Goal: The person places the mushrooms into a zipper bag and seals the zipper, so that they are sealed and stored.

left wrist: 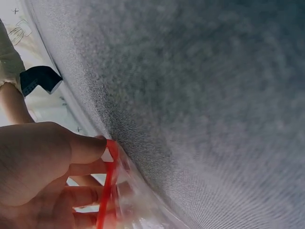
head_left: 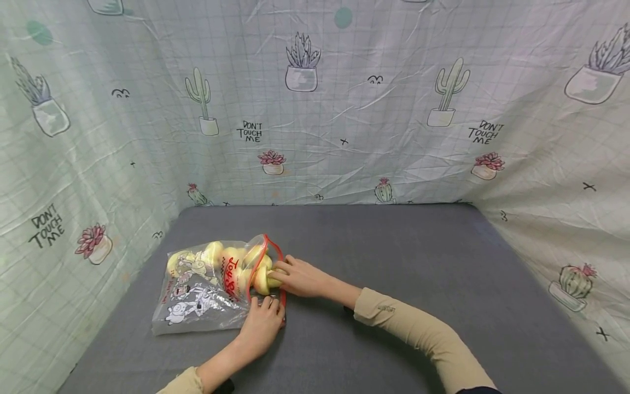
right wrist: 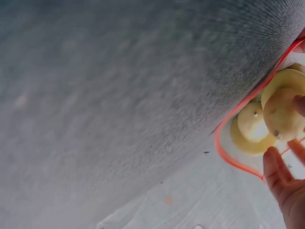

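Observation:
A clear zip bag with a red edge and printed cartoon figures lies on its side, with its mouth towards the right. Inside are several pale yellow, rounded, fruit-like pieces; their exact kind is unclear. My left hand pinches the bag's red edge between thumb and fingers at the near side of the mouth. At the opening, my right hand holds one yellow piece between its fingers. Part of that hand lies outside the right wrist view.
The bag rests on a dark grey cloth-covered table. A pale curtain printed with potted cacti surrounds the back and sides. Grey cloth extends to the right of the bag and behind it.

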Demonstrator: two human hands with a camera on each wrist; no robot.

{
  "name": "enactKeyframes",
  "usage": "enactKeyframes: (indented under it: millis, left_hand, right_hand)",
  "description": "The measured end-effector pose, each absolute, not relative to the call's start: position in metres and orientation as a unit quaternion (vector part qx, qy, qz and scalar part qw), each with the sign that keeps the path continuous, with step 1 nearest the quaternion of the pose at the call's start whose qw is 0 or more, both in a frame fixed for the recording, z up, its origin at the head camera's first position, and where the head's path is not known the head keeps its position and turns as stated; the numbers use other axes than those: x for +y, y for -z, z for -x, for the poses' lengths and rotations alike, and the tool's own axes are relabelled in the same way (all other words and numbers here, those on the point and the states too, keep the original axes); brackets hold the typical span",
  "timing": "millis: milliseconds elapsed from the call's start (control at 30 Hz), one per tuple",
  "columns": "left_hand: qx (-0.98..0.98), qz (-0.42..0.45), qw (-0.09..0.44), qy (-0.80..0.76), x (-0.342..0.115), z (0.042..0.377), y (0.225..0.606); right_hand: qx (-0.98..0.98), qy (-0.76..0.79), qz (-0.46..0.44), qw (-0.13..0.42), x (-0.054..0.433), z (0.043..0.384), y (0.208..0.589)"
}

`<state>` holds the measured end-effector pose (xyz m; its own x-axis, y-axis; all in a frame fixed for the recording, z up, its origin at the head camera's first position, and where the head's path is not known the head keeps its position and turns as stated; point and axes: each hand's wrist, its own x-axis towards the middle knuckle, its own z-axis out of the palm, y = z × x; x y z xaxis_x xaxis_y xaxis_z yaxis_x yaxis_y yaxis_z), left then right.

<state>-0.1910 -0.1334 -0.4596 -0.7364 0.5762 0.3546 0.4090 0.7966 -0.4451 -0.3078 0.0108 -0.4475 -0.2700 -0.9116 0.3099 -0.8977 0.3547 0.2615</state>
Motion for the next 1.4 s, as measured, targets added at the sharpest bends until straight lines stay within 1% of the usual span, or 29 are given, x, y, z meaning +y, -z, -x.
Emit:
enactKeyframes:
  millis: [133,267,367,533,700,933,1067,1400]
  left_hand:
    - [-0.916,0.266,0.248,-0.168,-0.134,0.191,0.461]
    - [-0.916,0.265,0.250,-0.168,-0.133,0.191,0.462]
    - [-0.917,0.264,0.246,-0.172,-0.134,0.191,0.462]
    - [-0.919,0.262,0.235,-0.177,-0.134,0.192,0.461]
    - [-0.919,0.262,0.234,-0.181,-0.135,0.192,0.461]
    - [-0.905,0.278,0.265,-0.184,-0.138,0.194,0.464]
    - [-0.899,0.285,0.272,-0.189,-0.140,0.195,0.466]
    - [-0.914,0.280,0.230,-0.183,-0.140,0.193,0.464]
  right_hand:
    - [-0.781,0.020,-0.594,0.190,0.017,0.309,0.446]
    - [-0.776,0.036,-0.610,0.159,0.026,0.309,0.446]
    - [-0.781,0.053,-0.606,0.137,0.031,0.307,0.445]
    - [-0.794,0.069,-0.592,0.122,0.033,0.302,0.443]
    - [-0.799,0.075,-0.584,0.125,0.033,0.300,0.442]
    - [-0.801,0.075,-0.581,0.125,0.031,0.299,0.441]
    - [-0.803,0.077,-0.578,0.122,0.026,0.301,0.443]
    - [-0.801,0.082,-0.579,0.126,0.023,0.304,0.445]
